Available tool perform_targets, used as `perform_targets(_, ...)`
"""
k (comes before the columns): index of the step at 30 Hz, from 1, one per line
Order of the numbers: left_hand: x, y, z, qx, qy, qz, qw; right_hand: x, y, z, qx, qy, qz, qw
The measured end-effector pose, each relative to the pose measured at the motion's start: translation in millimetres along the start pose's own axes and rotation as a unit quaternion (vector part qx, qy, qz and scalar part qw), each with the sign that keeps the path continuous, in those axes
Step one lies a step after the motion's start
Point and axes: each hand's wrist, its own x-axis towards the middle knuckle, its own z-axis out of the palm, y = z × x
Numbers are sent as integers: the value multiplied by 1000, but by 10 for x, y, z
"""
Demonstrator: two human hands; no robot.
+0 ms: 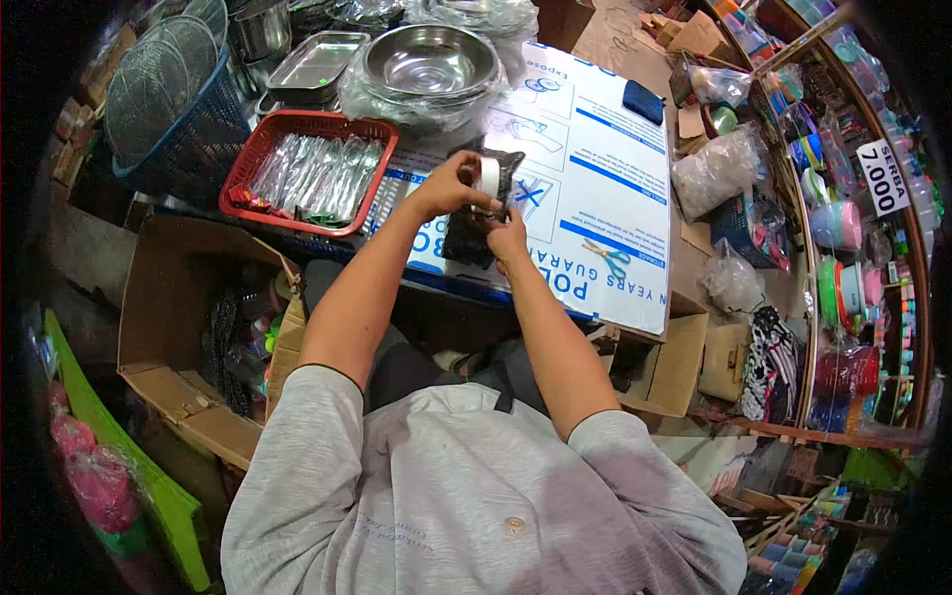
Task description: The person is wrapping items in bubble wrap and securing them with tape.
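Observation:
My left hand (445,187) grips a white roll of tape (489,177), fingers over its top edge and thumb along its side. Just below it, my right hand (507,236) has its thumb and fingertips pinched together near the lower edge of the roll; whether a strip of tape lies between them is too small to tell. Under both hands a dark, plastic-wrapped bundle (466,242) lies on the printed white-and-blue sheet (610,178) that covers the table. Its middle is hidden by my hands and the roll. Scissors with teal handles (608,256) rest on the sheet to the right.
A red plastic basket (230,190) of wrapped cutlery stands left of my hands. Behind are steel bowls (431,59), metal trays (316,63) and a blue basket of strainers (182,141). A dark blue pouch (643,102) lies far right. An open cardboard box (171,297) sits below left.

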Motion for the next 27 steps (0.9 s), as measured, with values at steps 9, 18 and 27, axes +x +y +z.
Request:
perform_targets(9, 10, 233, 164, -84, -66, 83, 991, -101, -158, -41, 71, -4, -7, 997)
perform_targets(18, 120, 54, 62, -148, -40, 24, 988, -173, -168, -529, -157, 98, -41, 982)
perform_targets(27, 68, 262, 34, -135, -43, 1, 990, -110, 522, -2468, -610, 154, 12, 778)
